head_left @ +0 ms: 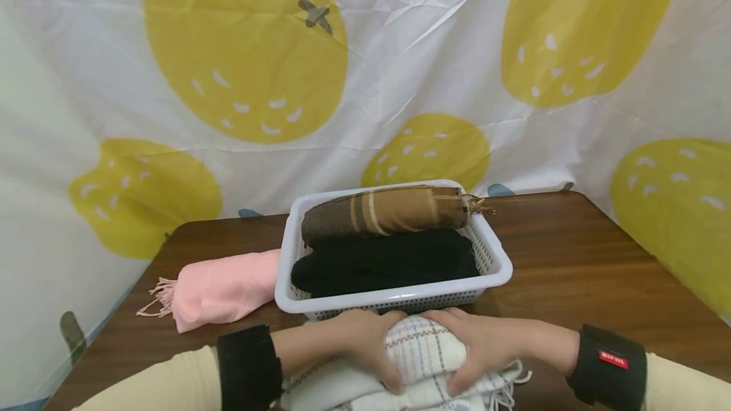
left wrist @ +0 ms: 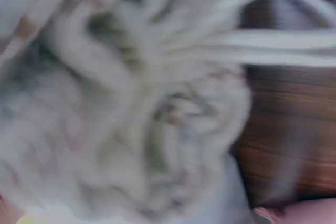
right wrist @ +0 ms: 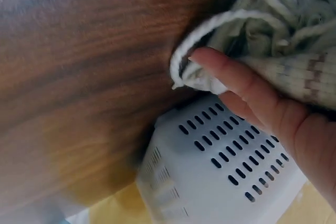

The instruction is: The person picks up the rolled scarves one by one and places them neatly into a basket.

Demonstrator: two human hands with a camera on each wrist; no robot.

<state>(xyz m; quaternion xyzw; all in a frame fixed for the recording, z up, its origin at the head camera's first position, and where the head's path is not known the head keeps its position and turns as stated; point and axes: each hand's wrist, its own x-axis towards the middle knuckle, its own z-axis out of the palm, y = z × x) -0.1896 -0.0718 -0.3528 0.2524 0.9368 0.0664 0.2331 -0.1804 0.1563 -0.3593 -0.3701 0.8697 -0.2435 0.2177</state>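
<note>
A white scarf point(head_left: 424, 351) with a striped, checked weave and twisted fringe lies bunched in thick folds at the table's near edge. My left hand point(head_left: 361, 342) grips its left part, thumb on the near side and fingers over the far side. From the right, my right hand point(head_left: 490, 340) holds it the same way. The scarf's rolled end point(left wrist: 173, 140) fills the left wrist view, blurred, and the left hand barely shows there. In the right wrist view my right hand point(right wrist: 283, 111) lies against the woven edge and pale fringe point(right wrist: 210, 27).
Just beyond the hands stands a white plastic basket point(head_left: 394, 295) with slotted walls. In it lie a rolled brown plaid scarf point(head_left: 388, 211) and a rolled black cloth point(head_left: 388, 262). A pink fringed scarf point(head_left: 228, 287) rests left of the basket on the wooden table point(head_left: 571, 252).
</note>
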